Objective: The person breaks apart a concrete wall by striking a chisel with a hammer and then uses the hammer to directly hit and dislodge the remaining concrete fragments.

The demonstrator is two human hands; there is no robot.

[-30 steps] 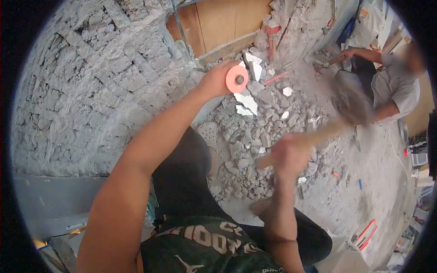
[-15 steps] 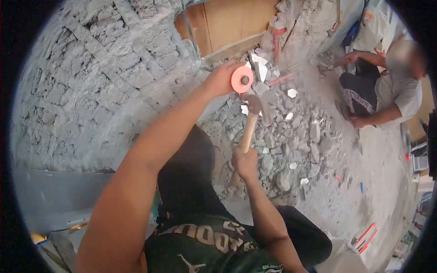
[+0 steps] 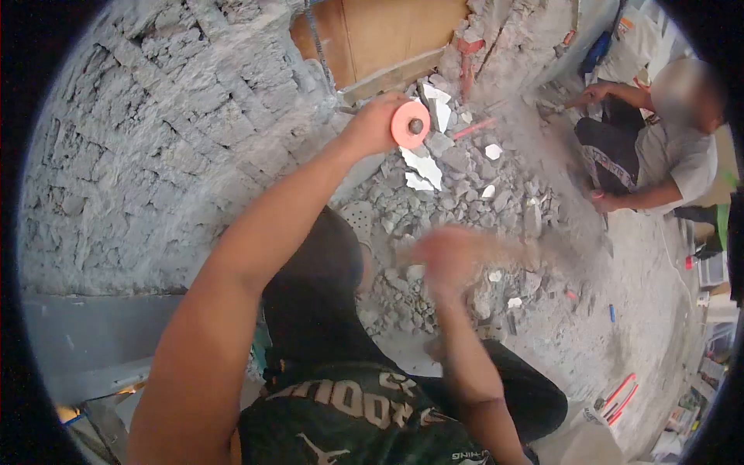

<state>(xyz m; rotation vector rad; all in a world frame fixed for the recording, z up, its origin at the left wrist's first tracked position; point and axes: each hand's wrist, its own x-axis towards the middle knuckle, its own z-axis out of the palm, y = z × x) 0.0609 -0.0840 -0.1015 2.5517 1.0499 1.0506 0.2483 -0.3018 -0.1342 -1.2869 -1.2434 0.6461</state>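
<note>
My left hand [image 3: 373, 128] is closed around a chisel with a round orange-pink hand guard [image 3: 402, 126]. The chisel's steel head shows in the middle of the guard, while its shaft and tip are hidden below. Down and to the right, my right hand [image 3: 448, 262] grips a wooden-handled hammer [image 3: 508, 252]. Hand and hammer are smeared by motion, and the hammer points to the right, away from the chisel. Broken grey rubble [image 3: 457, 174] lies beneath both hands, with white fragments [image 3: 422, 167] close under the chisel guard.
A rough, chipped wall [image 3: 155, 155] rises on the left, beside a brown board [image 3: 387, 39]. At the right a co-worker [image 3: 674, 163] sits low, a hand on a tool. A red-handled tool [image 3: 620, 399] and a small blue object [image 3: 612, 312] lie on the floor.
My right hand has swung the hammer away from the chisel, and its head has gone from beside the guard to the right. My left hand and the chisel have barely moved.
</note>
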